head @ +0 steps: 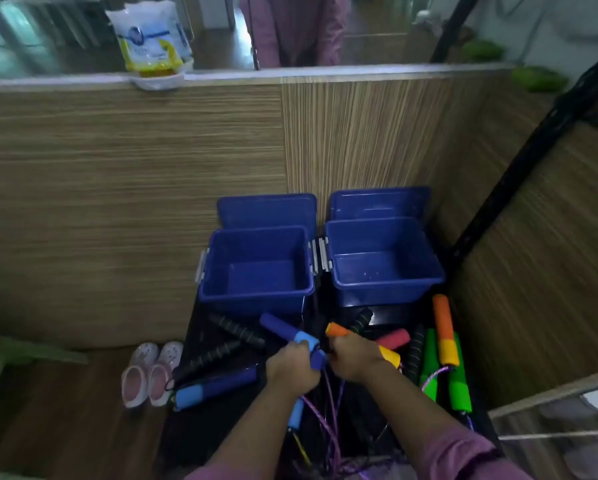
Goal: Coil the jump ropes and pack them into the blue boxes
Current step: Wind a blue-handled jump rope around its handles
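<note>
Two open blue boxes stand side by side against the wooden wall, the left box (221, 292) and the right box (429, 282), both with nothing inside and lids tilted back. My left hand (290, 370) grips a blue foam jump-rope handle (283, 327) that points up-left. My right hand (354, 358) grips an orange-and-yellow handle (339, 330). Purple rope (328, 427) hangs down between my forearms. More handles lie on the dark surface: black ribbed ones (235, 329), a blue pair (217, 386), a red one (394, 337), green ones (458, 386), an orange one (444, 330).
A pair of pale pink clogs (152, 372) sits on the wood floor at the left. Wooden panel walls close in behind and at the right. A black stand leg (519, 188) slants across the right. A white and yellow bag (152, 39) rests on the ledge above.
</note>
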Action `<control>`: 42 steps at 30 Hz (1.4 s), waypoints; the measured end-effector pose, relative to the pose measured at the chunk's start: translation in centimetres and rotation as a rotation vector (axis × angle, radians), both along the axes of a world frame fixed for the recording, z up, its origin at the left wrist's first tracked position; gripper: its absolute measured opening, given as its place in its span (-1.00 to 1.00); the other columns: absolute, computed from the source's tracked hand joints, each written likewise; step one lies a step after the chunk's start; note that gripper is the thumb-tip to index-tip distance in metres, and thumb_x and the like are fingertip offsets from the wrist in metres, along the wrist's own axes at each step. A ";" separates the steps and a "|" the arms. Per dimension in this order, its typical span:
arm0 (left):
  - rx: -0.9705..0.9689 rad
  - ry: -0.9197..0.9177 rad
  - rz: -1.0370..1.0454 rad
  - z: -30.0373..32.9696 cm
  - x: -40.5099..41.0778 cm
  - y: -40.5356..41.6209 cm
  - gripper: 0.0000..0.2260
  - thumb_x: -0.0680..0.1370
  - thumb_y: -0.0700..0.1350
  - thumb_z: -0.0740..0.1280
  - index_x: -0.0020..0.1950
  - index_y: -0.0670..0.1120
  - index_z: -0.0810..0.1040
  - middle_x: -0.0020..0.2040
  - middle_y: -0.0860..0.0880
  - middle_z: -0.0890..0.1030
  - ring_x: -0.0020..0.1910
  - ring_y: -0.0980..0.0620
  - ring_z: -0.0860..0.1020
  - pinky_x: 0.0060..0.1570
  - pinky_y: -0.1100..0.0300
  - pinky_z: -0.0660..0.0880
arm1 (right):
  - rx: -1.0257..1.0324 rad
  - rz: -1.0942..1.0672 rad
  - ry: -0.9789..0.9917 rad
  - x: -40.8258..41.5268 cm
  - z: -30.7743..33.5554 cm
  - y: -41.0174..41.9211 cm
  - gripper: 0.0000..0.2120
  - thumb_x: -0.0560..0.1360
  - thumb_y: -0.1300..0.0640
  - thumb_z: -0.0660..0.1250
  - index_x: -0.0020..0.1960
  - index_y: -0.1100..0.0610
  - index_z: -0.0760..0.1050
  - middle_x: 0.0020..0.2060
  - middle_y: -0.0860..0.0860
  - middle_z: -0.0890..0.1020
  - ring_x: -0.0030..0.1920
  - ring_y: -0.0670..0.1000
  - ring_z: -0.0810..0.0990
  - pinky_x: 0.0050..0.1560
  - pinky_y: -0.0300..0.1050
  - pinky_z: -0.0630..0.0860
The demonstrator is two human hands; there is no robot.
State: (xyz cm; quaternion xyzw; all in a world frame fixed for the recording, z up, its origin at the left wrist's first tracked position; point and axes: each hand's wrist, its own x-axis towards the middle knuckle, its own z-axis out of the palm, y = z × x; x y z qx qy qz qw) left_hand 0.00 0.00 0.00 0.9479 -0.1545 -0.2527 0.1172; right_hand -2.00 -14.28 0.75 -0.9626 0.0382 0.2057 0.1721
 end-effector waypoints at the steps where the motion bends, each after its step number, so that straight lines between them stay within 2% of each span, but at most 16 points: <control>1: 0.026 0.026 -0.005 -0.3 -0.3 0.4 -0.63 0.52 0.03 0.26 0.28 -0.09 0.39 0.25 -0.11 0.48 0.20 -0.13 0.50 0.11 0.05 0.47 | -0.015 0.010 -0.007 0.0 -0.2 0.1 -0.64 0.54 -0.06 0.16 0.24 0.10 0.41 0.20 0.12 0.54 0.17 0.18 0.54 0.07 -0.03 0.50; 5: 0.100 0.057 -0.015 -2.7 -1.3 1.7 -0.51 0.46 0.04 0.40 0.33 -0.03 0.36 0.29 -0.05 0.45 0.25 -0.10 0.47 0.13 0.02 0.46 | -0.002 0.001 -0.023 0.2 -1.0 0.5 -0.71 0.57 0.02 0.13 0.21 0.09 0.47 0.15 0.13 0.56 0.12 0.17 0.55 0.00 -0.05 0.48; 9: -0.018 0.008 0.042 -4.1 -1.5 2.7 -0.60 0.50 0.03 0.36 0.30 0.00 0.40 0.28 -0.01 0.48 0.23 -0.09 0.49 0.09 0.06 0.46 | 0.066 0.001 -0.051 0.3 -1.9 0.8 -0.71 0.54 0.05 0.15 0.20 0.11 0.46 0.15 0.11 0.55 0.12 0.17 0.54 0.03 0.01 0.51; 12: -0.299 0.126 0.193 -4.1 -0.4 4.0 -0.66 0.47 -0.02 0.40 0.21 -0.03 0.48 0.11 -0.02 0.59 0.11 -0.06 0.55 0.05 0.11 0.47 | 0.117 -0.047 -0.119 0.6 -2.1 1.0 -0.74 0.59 0.02 0.11 0.11 0.14 0.46 0.09 0.13 0.56 0.10 0.16 0.54 0.03 0.02 0.48; 15: -0.643 0.189 0.430 -3.8 0.7 5.2 -0.73 0.48 -0.14 0.45 0.15 -0.09 0.52 -0.06 -0.03 0.60 -0.04 -0.02 0.56 -0.03 0.21 0.46 | 0.163 -0.121 -0.168 1.1 -2.2 1.2 -0.77 0.62 0.07 0.08 0.09 0.16 0.44 0.07 0.15 0.53 0.09 0.20 0.52 0.03 0.03 0.45; 17: -0.842 0.232 0.621 -3.5 1.1 5.8 -0.76 0.46 -0.16 0.47 0.07 -0.08 0.50 -0.07 -0.10 0.64 -0.04 -0.14 0.61 0.02 0.07 0.55 | 0.159 -0.109 -0.151 1.5 -2.4 1.5 -0.78 0.60 0.10 0.12 0.17 0.15 0.43 0.12 0.14 0.48 0.13 0.20 0.51 0.05 0.04 0.45; 20: -0.973 0.266 0.848 -3.4 1.5 6.5 -0.79 0.48 -0.19 0.46 0.00 -0.13 0.45 0.00 -0.26 0.64 -0.01 -0.26 0.62 0.08 -0.17 0.55 | 0.139 -0.069 -0.096 2.0 -2.8 2.2 -0.68 0.56 0.03 0.21 0.26 0.14 0.39 0.17 0.12 0.44 0.19 0.16 0.47 0.12 0.02 0.45; 23: -0.999 0.295 0.997 -3.9 1.6 7.0 -0.80 0.49 -0.18 0.45 -0.05 -0.15 0.43 0.04 -0.32 0.61 -0.01 -0.26 0.61 0.08 -0.22 0.54 | 0.117 -0.041 -0.051 2.4 -3.4 3.1 -0.58 0.53 -0.08 0.27 0.30 0.11 0.38 0.19 0.11 0.46 0.22 0.14 0.46 0.14 0.02 0.46; 26: -0.961 0.323 1.080 -4.5 1.3 7.4 -0.77 0.47 -0.09 0.47 -0.05 -0.09 0.44 0.00 -0.21 0.64 0.00 -0.22 0.64 0.00 -0.22 0.58 | 0.171 -0.037 -0.007 2.4 -3.8 4.2 -0.53 0.51 -0.12 0.29 0.32 0.09 0.37 0.22 0.10 0.46 0.23 0.13 0.47 0.13 -0.03 0.46; 28: -0.946 0.332 1.109 -4.7 1.3 7.4 -0.78 0.48 -0.08 0.46 -0.04 -0.08 0.45 -0.01 -0.17 0.63 -0.02 -0.18 0.63 -0.01 -0.21 0.58 | 0.245 -0.051 0.026 2.4 -4.0 4.9 -0.57 0.49 -0.09 0.30 0.28 0.10 0.40 0.18 0.11 0.51 0.18 0.14 0.51 0.10 -0.05 0.47; 31: -0.931 0.338 1.104 -4.5 1.3 7.2 -0.84 0.52 -0.13 0.42 -0.04 -0.10 0.44 -0.05 -0.13 0.60 -0.12 -0.07 0.59 -0.07 -0.08 0.58 | 0.323 -0.103 0.063 2.6 -4.3 5.3 -0.63 0.45 -0.07 0.34 0.16 0.10 0.44 0.01 0.14 0.60 0.02 0.14 0.59 -0.03 -0.06 0.51; 35: -0.936 0.338 1.116 -4.8 1.5 7.1 -0.89 0.54 -0.14 0.39 -0.06 -0.07 0.46 -0.06 -0.10 0.60 -0.13 -0.04 0.58 -0.11 -0.01 0.58 | 0.389 -0.144 0.079 2.9 -4.6 5.4 -0.66 0.45 -0.02 0.39 0.13 0.15 0.52 -0.04 0.13 0.64 -0.09 0.04 0.58 -0.16 -0.19 0.41; 39: -0.908 0.354 1.130 -4.9 1.6 6.7 -0.90 0.54 -0.14 0.38 -0.05 -0.10 0.47 -0.07 -0.08 0.59 -0.11 -0.06 0.58 -0.04 -0.13 0.59 | 0.504 -0.276 0.148 3.0 -5.2 5.1 -0.69 0.35 0.06 0.48 0.02 0.19 0.59 -0.12 0.12 0.67 -0.16 0.02 0.62 -0.18 -0.13 0.54; 42: -0.884 0.338 1.154 -4.7 1.6 6.7 -0.88 0.54 -0.16 0.38 -0.02 -0.13 0.45 -0.04 -0.13 0.58 -0.07 -0.11 0.57 0.04 -0.19 0.56 | 0.714 -0.425 0.248 2.9 -4.8 4.7 -0.82 0.35 0.22 0.47 -0.08 0.25 0.60 -0.25 0.13 0.63 -0.36 -0.04 0.60 -0.32 -0.12 0.55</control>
